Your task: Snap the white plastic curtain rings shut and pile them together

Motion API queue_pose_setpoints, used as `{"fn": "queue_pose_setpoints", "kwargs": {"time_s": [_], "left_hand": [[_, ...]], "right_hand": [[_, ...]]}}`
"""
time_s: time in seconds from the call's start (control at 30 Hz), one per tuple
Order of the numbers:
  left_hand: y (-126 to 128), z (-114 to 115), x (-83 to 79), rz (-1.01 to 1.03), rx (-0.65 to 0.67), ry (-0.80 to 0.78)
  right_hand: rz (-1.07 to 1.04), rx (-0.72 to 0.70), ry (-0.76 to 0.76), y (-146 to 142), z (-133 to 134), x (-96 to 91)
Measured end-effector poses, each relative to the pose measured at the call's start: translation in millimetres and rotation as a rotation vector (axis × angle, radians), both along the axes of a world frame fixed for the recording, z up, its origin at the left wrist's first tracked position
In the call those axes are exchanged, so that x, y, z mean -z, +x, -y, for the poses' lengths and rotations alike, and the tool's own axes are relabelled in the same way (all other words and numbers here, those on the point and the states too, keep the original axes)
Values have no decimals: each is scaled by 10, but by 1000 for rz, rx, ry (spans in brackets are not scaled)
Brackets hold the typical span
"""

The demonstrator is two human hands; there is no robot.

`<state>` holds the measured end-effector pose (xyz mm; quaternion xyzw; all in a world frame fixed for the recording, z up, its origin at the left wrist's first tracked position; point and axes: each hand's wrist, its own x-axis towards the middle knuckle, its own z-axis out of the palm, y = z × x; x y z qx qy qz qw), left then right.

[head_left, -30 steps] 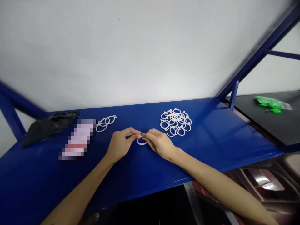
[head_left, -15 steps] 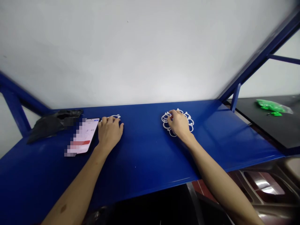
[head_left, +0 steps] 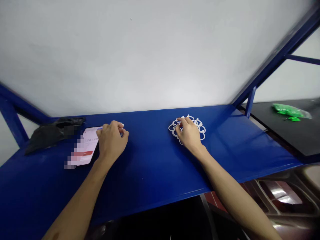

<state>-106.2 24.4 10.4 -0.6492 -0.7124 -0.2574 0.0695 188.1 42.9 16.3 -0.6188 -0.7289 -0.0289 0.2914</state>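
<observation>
A flower-like cluster of white plastic loops point(head_left: 202, 128) with small knobs lies on the blue table point(head_left: 150, 153). Over its left part rests my right hand point(head_left: 188, 133), thumb and fingers pinching in on the loops. Beside the phone, my left hand point(head_left: 112, 138) is curled closed. A bit of a small white piece point(head_left: 122, 125) pokes out at its fingertips; the remainder is hidden behind the fingers.
A phone point(head_left: 87, 143) with a lit timer lies left of my left hand. Farther left is a crumpled black plastic bag point(head_left: 52, 133). On a black surface point(head_left: 297, 136) at the right sits a clear bag of green pieces point(head_left: 287, 110). A white wall point(head_left: 150, 60) stands behind.
My left hand has closed and lifted slightly, and the white piece that lay under it now shows at its fingertips. My right hand stays on the loops. The view has shifted a little.
</observation>
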Motion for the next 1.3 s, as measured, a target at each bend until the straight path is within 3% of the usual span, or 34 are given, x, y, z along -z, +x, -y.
{"fn": "queue_pose_setpoints", "kwargs": {"time_s": [0.13, 0.2, 0.33, 0.47, 0.6, 0.73, 0.93, 1.2, 1.3], "left_hand": [[91, 92, -130, 231, 17, 171], [162, 151, -191, 433, 81, 166], [332, 256, -251, 877, 334, -64], [460, 302, -209, 1088, 505, -320], [501, 296, -116, 1109, 508, -390], [521, 293, -57, 1133, 505, -380], [537, 307, -3, 1143, 555, -382], [534, 339, 95, 1049, 604, -405], [448, 268, 112, 929, 618, -381]], "right_hand": [[-84, -216, -7, -125, 115, 99], [-151, -357, -59, -230, 197, 130], [-398, -563, -167, -432, 348, 120], [-635, -597, -257, -529, 385, 98], [-711, -559, -269, -544, 365, 111], [-638, -549, -215, -546, 378, 115], [-572, -653, -195, -529, 419, 154], [-285, -774, -105, -433, 437, 215], [-237, -725, -60, -446, 384, 192]]}}
